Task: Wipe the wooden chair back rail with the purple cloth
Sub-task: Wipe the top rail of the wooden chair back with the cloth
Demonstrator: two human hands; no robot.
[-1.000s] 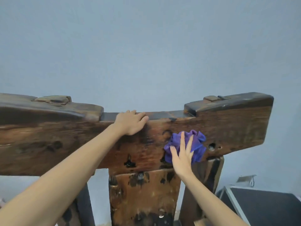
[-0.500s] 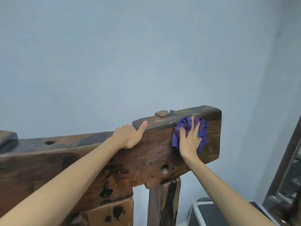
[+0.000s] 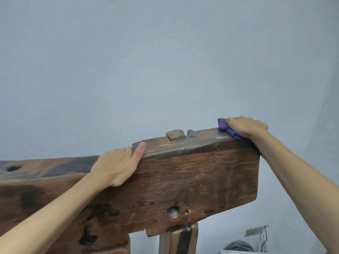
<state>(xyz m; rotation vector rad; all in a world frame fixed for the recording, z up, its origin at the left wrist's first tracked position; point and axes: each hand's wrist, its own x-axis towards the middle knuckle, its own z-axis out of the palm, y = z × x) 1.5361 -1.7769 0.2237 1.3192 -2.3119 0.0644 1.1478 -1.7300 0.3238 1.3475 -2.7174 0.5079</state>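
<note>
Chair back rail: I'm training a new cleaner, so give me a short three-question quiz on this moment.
1. True or false: the purple cloth lies on the rail's front face.
2. Which hand presses the cloth? A) left hand B) right hand
3. Fill in: the cloth is at the rail's ____ end, on its top edge.

Key: 1 false, since it sits on the top edge; 2 B; 3 right.
</note>
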